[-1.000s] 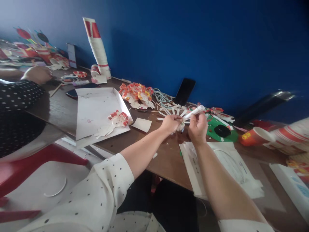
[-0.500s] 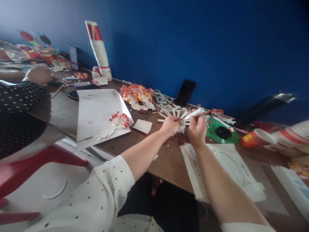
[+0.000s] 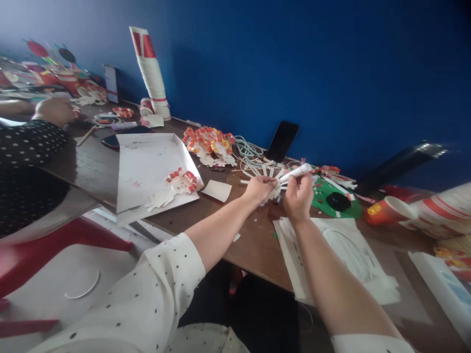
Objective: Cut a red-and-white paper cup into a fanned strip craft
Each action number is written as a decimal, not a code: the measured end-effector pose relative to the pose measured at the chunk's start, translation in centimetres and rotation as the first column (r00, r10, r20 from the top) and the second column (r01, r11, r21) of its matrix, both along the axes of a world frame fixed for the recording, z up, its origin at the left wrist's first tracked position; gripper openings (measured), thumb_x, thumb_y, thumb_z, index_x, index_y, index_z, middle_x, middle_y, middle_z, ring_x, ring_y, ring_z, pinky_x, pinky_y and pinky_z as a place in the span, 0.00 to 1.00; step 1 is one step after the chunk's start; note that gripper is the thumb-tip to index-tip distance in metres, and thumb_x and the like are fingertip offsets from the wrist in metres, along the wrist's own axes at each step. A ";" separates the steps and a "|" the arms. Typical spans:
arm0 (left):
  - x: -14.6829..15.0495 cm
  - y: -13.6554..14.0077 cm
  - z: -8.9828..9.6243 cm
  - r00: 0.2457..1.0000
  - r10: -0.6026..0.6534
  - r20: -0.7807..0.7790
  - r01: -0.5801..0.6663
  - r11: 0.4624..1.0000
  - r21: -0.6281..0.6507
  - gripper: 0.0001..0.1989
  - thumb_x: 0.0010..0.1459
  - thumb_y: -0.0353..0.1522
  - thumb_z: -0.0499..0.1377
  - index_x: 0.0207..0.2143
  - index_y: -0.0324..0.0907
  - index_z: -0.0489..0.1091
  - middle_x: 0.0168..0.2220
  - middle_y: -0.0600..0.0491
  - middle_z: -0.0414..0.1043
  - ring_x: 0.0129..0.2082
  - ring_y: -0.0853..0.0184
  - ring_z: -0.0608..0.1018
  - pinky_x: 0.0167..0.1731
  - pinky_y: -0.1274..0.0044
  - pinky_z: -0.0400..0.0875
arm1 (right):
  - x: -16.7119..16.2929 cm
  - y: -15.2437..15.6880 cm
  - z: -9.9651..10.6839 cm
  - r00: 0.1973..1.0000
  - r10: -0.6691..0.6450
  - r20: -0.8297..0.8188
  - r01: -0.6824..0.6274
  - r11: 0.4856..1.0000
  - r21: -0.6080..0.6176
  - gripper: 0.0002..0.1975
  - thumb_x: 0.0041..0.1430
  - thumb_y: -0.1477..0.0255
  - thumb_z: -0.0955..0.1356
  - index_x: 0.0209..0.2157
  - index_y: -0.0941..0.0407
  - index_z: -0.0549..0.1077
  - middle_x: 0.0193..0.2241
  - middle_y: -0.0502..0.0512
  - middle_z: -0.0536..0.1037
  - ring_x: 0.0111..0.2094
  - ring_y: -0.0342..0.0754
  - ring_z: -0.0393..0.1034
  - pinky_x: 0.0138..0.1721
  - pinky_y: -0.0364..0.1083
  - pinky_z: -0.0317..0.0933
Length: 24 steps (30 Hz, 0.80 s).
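Note:
My left hand (image 3: 259, 189) is closed, its fingers pinching a white paper piece (image 3: 264, 170) cut into narrow strips that fan outward. Close beside it, my right hand (image 3: 299, 197) is wrapped round a slim white tube (image 3: 299, 171), perhaps a glue stick or marker, tilted up to the right. The tube's lower end meets the paper near my left fingertips; whether they touch is hard to tell. Pale paper also shows below, between the hands. A paper figure with a red-and-white patterned ring (image 3: 181, 182) lies to the left, in a white box lid (image 3: 147, 162).
Finished-looking paper figures (image 3: 209, 144) are heaped behind. A dark phone (image 3: 282, 141) leans on the blue wall. Green sheet (image 3: 324, 201), orange paper cup (image 3: 390, 210), stacked cups (image 3: 156, 83) and papers (image 3: 342, 245) surround the hands. A co-worker's hand (image 3: 55, 112) is at far left.
Both hands keep their grips, with only a slight shift of the left hand and right wrist to the left. At far left, the co-worker's hand moves a little left.

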<state>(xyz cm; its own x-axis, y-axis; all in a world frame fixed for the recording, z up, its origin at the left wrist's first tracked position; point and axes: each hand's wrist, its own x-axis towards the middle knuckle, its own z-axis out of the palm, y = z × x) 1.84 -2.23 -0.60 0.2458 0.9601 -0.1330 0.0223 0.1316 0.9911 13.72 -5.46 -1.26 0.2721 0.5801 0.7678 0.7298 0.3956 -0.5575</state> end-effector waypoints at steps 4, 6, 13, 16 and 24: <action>-0.1 -0.1 0.2 1.000 0.014 -0.003 -0.014 1.000 0.005 0.10 0.52 0.32 0.62 0.37 0.38 0.78 0.22 0.55 0.70 0.21 0.75 0.67 0.25 0.82 0.63 | 0.0 -0.1 0.2 1.000 0.001 -0.009 -0.001 1.000 0.016 0.16 0.63 0.66 0.61 0.48 0.58 0.69 0.42 0.65 0.79 0.44 0.54 0.75 0.48 0.54 0.67; -0.2 -0.1 0.2 1.000 0.011 -0.011 -0.011 1.000 0.004 0.11 0.52 0.32 0.62 0.37 0.38 0.78 0.22 0.55 0.70 0.21 0.75 0.66 0.24 0.82 0.62 | 0.0 -0.2 0.2 1.000 0.023 0.007 -0.023 1.000 -0.004 0.15 0.63 0.66 0.61 0.48 0.58 0.69 0.43 0.64 0.79 0.45 0.53 0.75 0.48 0.54 0.67; -0.1 0.2 -0.3 1.000 0.015 -0.020 -0.015 1.000 0.020 0.11 0.51 0.33 0.62 0.37 0.38 0.78 0.24 0.54 0.72 0.23 0.74 0.68 0.28 0.81 0.65 | 0.4 0.3 -0.4 0.999 -0.016 0.043 0.017 1.000 -0.002 0.14 0.63 0.65 0.62 0.46 0.57 0.69 0.42 0.64 0.79 0.44 0.54 0.75 0.47 0.55 0.68; 0.1 0.5 -0.6 1.000 0.016 0.001 -0.016 1.000 0.026 0.12 0.52 0.34 0.62 0.38 0.38 0.78 0.25 0.54 0.73 0.23 0.73 0.69 0.30 0.80 0.67 | 0.7 0.3 -0.3 0.999 -0.039 -0.005 0.039 0.998 0.043 0.16 0.63 0.64 0.61 0.48 0.58 0.68 0.44 0.66 0.77 0.45 0.55 0.75 0.48 0.56 0.67; 0.2 0.8 -0.9 0.998 0.013 0.061 -0.013 1.000 -0.010 0.12 0.51 0.33 0.63 0.38 0.38 0.77 0.26 0.53 0.73 0.23 0.75 0.69 0.29 0.81 0.66 | 0.1 -0.1 -0.1 0.998 0.065 0.001 -0.065 0.998 -0.026 0.16 0.63 0.64 0.61 0.48 0.58 0.67 0.42 0.65 0.78 0.44 0.55 0.75 0.48 0.56 0.67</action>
<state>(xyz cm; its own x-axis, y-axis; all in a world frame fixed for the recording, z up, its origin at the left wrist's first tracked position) 2.01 -1.45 -1.55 0.2413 0.9620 -0.1278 -0.0396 0.1414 0.9892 13.82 -5.52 -1.40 0.2311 0.6165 0.7526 0.7042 0.4278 -0.5667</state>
